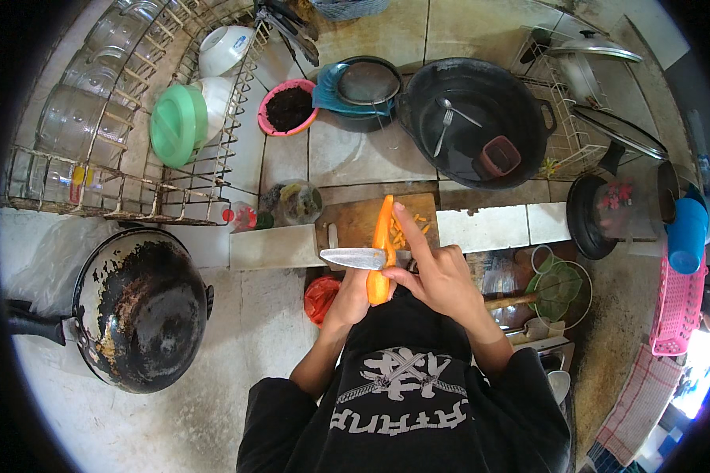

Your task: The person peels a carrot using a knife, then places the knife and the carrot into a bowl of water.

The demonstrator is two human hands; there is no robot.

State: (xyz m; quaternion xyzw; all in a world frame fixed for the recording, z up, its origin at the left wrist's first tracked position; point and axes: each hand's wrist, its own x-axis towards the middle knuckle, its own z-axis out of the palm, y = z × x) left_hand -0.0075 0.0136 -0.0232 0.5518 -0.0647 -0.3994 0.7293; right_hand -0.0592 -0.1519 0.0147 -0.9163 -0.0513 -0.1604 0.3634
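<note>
Head view, carrot [379, 288]: held over the cutting board [347, 214], pointing away from the person.
Left hand [350, 298]: around its near end, probably steadying it.
Right hand [443, 277]: seemingly gripping the knife [355, 258], index finger along the carrot, likely bracing; exact grip hidden.
Edges: blade crosses the carrot, tip leftward in open air near the board's near edge; black basin [521, 169] well apart.

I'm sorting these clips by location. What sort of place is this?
Probably a home kitchen: there's a wire dish rack, a blackened pan and a wooden cutting board in view.
</note>
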